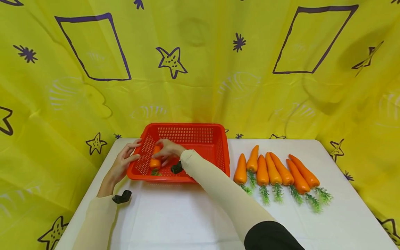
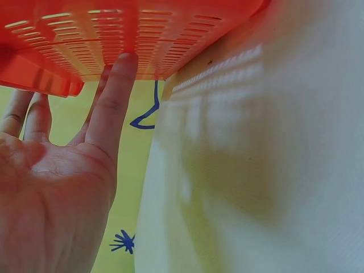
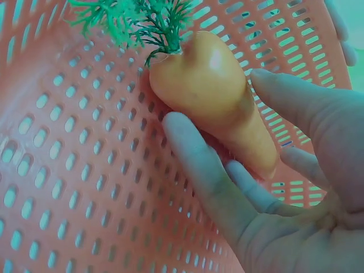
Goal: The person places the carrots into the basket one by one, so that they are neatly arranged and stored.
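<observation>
Behind the red basket (image 1: 206,151) hangs a yellow curtain (image 1: 200,93); in the basket I see a right hand (image 1: 170,149) on one orange carrot (image 3: 199,85).
Under the basket, my feed gives me a white table (image 1: 175,215). To the right of the basket, seven more carrots (image 1: 262,171) lie in a row with their leafy ends on the near side. At the basket's left side I have the left hand (image 1: 120,165), fingers spread and mostly straight, touching rim and wall. Inside the basket the right hand holds its carrot between thumb and fingers; how firmly, I cannot tell from here. That carrot is near the basket's left wall, its green leaves (image 3: 165,25) by the near wall.
</observation>
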### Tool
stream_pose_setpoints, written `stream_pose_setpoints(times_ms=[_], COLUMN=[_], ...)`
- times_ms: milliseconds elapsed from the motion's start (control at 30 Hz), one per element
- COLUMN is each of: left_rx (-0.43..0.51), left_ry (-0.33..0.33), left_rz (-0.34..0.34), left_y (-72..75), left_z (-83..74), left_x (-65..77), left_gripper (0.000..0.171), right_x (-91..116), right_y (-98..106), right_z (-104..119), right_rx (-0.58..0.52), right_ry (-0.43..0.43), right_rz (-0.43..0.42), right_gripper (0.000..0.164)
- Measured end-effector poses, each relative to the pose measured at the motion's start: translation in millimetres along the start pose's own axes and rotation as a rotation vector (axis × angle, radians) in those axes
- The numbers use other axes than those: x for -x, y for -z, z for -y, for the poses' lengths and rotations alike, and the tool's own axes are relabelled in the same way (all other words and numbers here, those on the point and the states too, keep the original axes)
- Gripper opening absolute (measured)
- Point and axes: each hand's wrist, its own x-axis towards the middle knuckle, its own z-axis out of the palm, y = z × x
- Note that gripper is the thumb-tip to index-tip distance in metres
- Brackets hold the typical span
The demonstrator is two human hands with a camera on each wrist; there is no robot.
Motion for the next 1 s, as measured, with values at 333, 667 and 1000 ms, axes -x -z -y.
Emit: stream_pose_setpoints(times_ms=[333,667,1000], left_rx=[0.004,-0.009,-0.016], left_ry=[0.0,-0.002,0.009], left_rz=[0.004,-0.002,-0.006], left_y=[-1.5,-1.1,-2.4], left_z=[1.9,2.4,2.1], left_x=[-2.6,-0.9,-0.3], left_gripper=[0.038,0.038,0.037], right_x=[19.9,66.7,123.3], right_y=[24.6,64.3,103.1], right_z=[12.8,28.5,19.8], right_rx=[0.201,0.593,0.872], right_ry=[0.024,0.255,0.441], right_rz=[0.084,0.146,-0.014], right_gripper=[0.078,0.074,0.072])
